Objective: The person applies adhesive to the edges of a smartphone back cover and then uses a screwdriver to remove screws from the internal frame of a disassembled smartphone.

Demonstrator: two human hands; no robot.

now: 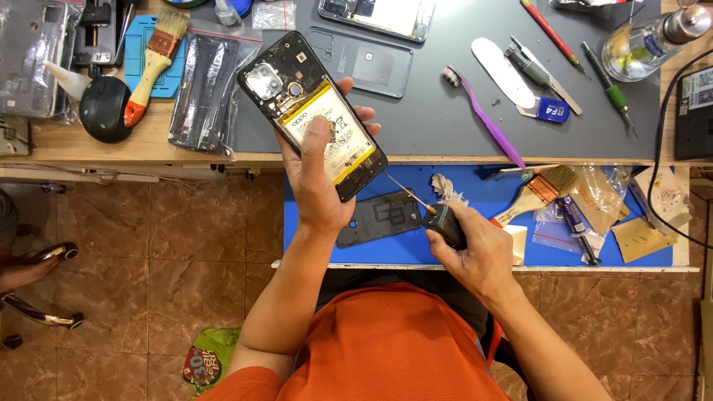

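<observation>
1. Here, we gripped the opened phone (312,115) in our left hand (316,182), thumb pressed flat on its yellow-edged battery (321,132) and fingers wrapped round the far edge, so the hand was closed firmly on it above the front of the grey mat (445,111).
2. Our right hand (475,249) was closed round the dark handle of a screwdriver (431,212), its thin shaft aimed at the phone's lower corner; whether the tip touched, we could not tell.
3. We judged the phone light and stiff but fragile with its back off: the battery soft enough to dent, the camera block (265,79) and exposed boards easily scratched. The rigid side frame looked the safest place to hold.
4. Just below, a dark inner cover (379,217) lay on the blue tray (483,189), beside a crumpled tissue (445,187).
5. Further out, a purple toothbrush (483,119), a clear back case (364,61) and a paintbrush (152,63) rested on the bench.
</observation>
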